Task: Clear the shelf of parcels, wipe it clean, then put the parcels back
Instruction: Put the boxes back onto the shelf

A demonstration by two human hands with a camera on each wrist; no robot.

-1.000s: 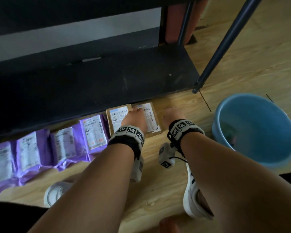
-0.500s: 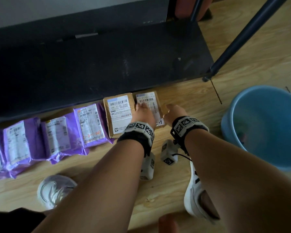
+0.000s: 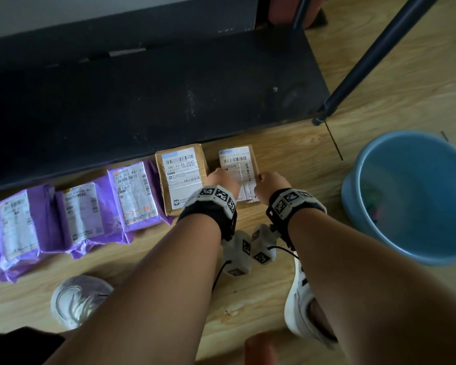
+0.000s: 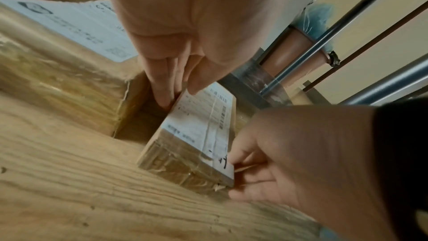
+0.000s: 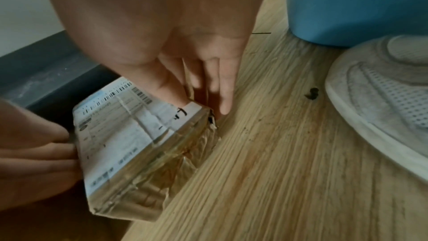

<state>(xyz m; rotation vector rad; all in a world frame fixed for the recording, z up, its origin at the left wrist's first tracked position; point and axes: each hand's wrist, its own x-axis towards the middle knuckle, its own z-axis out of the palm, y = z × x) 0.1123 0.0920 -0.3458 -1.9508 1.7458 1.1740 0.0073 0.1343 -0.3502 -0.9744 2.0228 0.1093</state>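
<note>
A small cardboard parcel (image 3: 238,164) with a white label lies on the wooden floor just in front of the bare black shelf (image 3: 156,101). My left hand (image 3: 221,177) grips its left edge. In the left wrist view the left hand (image 4: 179,96) has its thumb on the label and its fingers down the side of the parcel (image 4: 199,135). My right hand (image 3: 263,180) pinches the near right corner. In the right wrist view the right hand (image 5: 201,104) has its thumb on top of the parcel (image 5: 122,135) and its fingers along the side. I cannot tell whether the parcel is off the floor.
A larger cardboard parcel (image 3: 182,177) lies just left of the small one, then a row of purple bag parcels (image 3: 134,193) runs off to the left. A blue bucket (image 3: 416,196) stands at the right. The shelf's leg (image 3: 324,114) and my white shoes (image 3: 300,312) are close by.
The small parcel has slid right, away from the larger one, leaving a gap. My right hand has come onto its right corner, so both hands hold it.
</note>
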